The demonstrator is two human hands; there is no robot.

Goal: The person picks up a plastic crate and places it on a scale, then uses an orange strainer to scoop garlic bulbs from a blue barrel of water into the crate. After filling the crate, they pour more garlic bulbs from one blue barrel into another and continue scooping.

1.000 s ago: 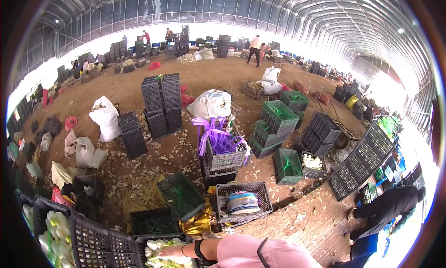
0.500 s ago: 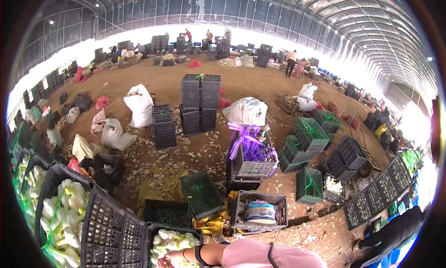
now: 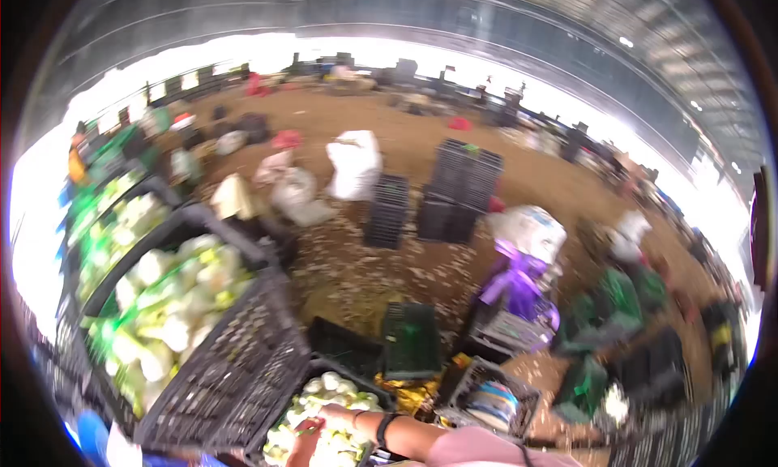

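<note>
White bulbs with pale green stems (image 3: 356,400) fill a dark crate at the bottom centre of the head view. My right hand (image 3: 334,417) reaches in from the right over them, with a pink sleeve and a black band on the arm. Close beside it, my left hand (image 3: 303,441) comes up from the bottom edge over the same bulbs. Both hands are smeared by motion, and their fingertips blend into the pile. Whether either holds a bulb cannot be made out. A tall dark crate (image 3: 231,370) of larger bulbs with green netting stands to the left.
Dark empty-looking crates (image 3: 412,341) sit just beyond the bulbs. To the right, a grey crate (image 3: 528,402) holds a round blue-and-white item. Purple strips (image 3: 519,281) hang over another crate. Stacked crates (image 3: 462,183) and white sacks (image 3: 354,166) stand on the brown floor.
The view has swung left, so the scene sits further right and is blurred. My left hand has come into sight beside my right hand, over the bulbs.
</note>
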